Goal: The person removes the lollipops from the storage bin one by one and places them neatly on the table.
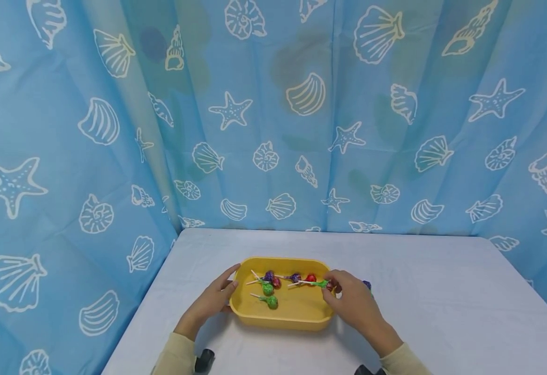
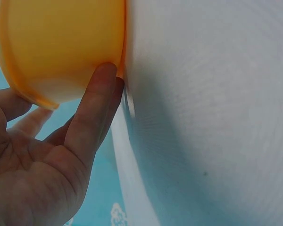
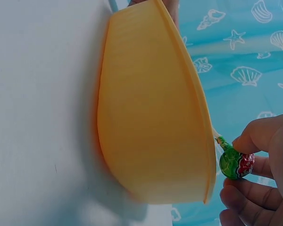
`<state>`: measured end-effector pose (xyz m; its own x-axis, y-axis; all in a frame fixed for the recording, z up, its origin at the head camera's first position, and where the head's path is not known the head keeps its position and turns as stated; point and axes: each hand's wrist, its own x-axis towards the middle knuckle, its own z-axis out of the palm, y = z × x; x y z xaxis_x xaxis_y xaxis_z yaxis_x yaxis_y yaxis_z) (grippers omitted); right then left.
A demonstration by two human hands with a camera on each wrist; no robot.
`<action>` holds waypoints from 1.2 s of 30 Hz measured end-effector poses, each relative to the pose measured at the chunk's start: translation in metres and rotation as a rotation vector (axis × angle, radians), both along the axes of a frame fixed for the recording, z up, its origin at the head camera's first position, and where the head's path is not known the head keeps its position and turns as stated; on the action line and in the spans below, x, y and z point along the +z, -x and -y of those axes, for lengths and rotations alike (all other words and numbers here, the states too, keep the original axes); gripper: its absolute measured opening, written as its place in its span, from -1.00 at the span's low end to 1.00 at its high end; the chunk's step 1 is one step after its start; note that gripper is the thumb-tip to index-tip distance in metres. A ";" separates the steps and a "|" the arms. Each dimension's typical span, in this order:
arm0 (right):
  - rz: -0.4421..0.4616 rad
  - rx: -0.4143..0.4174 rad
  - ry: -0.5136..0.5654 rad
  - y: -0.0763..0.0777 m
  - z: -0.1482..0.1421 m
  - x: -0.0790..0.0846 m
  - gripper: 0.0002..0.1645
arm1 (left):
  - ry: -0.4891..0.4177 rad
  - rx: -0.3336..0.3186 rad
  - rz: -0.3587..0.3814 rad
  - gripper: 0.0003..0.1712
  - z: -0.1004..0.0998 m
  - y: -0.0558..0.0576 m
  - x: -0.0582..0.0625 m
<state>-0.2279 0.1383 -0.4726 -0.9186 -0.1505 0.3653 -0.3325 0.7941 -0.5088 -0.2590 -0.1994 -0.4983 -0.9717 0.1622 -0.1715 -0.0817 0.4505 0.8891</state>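
Observation:
A yellow plastic basin [image 1: 283, 324] sits on the white cloth with several wrapped lollipops inside, among them a green lollipop [image 1: 271, 301] and a purple lollipop [image 1: 295, 278]. My left hand [image 1: 211, 297] holds the basin's left end; the left wrist view shows its fingers against the outer wall and other digits at the rim. Over the right end, my right hand [image 1: 352, 302] pinches a green-and-red lollipop [image 3: 236, 162] by its wrapped head between thumb and fingers. Its stick points left across the basin, above a red lollipop [image 1: 310, 278].
Just beyond my right hand, a purple-and-green wrapped thing [image 1: 367, 285] shows partly, mostly hidden by the hand. The white-covered table [image 1: 442, 302] extends to the right. A blue curtain [image 1: 273, 130] with shell prints hangs behind and at the sides.

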 end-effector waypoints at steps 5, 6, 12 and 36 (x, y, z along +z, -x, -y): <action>0.004 -0.021 -0.004 -0.001 -0.006 -0.001 -0.74 | 0.000 0.002 0.003 -0.38 0.000 -0.002 0.000; 0.007 -0.024 -0.003 -0.001 -0.008 -0.001 -0.74 | -0.003 0.001 0.002 -0.38 0.000 -0.002 0.001; 0.011 -0.052 0.016 -0.002 -0.014 -0.003 -0.73 | -0.010 0.004 0.005 -0.38 -0.001 -0.003 0.003; 0.156 -0.062 0.248 -0.009 -0.032 -0.010 -0.68 | 0.023 0.005 0.000 -0.37 0.000 0.000 0.000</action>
